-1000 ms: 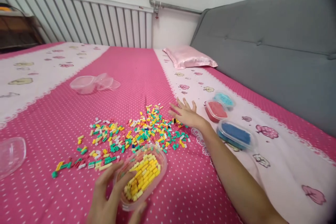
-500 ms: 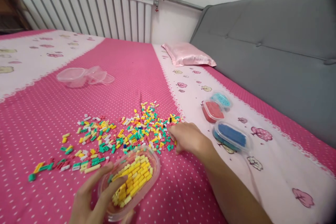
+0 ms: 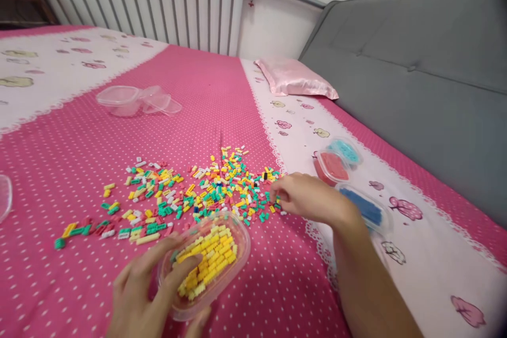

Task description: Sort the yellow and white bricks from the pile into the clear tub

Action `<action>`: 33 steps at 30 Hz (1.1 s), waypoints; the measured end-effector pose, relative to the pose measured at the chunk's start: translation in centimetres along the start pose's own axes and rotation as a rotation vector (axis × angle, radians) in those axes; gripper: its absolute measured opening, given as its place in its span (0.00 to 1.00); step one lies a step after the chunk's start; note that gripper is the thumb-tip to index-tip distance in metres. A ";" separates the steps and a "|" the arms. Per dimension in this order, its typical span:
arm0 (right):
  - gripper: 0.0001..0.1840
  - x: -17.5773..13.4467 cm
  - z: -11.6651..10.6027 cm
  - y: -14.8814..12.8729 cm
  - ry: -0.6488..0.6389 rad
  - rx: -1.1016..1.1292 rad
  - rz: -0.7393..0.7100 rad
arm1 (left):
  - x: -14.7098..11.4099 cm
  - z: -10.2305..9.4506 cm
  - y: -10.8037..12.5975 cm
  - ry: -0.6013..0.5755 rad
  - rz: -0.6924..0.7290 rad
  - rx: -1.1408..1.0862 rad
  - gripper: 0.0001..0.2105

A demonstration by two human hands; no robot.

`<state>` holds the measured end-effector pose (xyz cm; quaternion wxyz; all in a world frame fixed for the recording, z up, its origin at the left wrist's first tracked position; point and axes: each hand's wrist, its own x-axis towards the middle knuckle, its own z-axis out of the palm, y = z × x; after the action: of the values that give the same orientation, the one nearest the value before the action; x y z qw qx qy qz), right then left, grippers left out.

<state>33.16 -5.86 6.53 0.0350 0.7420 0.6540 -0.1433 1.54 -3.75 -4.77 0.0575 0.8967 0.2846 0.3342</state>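
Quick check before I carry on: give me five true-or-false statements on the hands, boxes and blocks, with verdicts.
1. The left hand is on the box of yellow blocks. True.
2. The right hand is inside that same box. False: it is at the right edge of the loose blocks.
3. The loose blocks are all green. False: yellow, green, white and reddish ones are mixed together.
4. The red box stands beside the light blue box. True.
5. The pillow lies by the radiator's left end. False: it is near the grey headboard.
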 end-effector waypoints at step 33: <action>0.11 -0.5 1.8 -6.5 0.383 0.474 -0.398 | 1.0 -2.5 2.4 -0.119 0.119 0.038 0.25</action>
<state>26.42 -5.81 5.79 -0.2897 0.6011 0.7289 -0.1532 1.72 -5.39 -1.61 0.0375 0.9311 0.2334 0.2778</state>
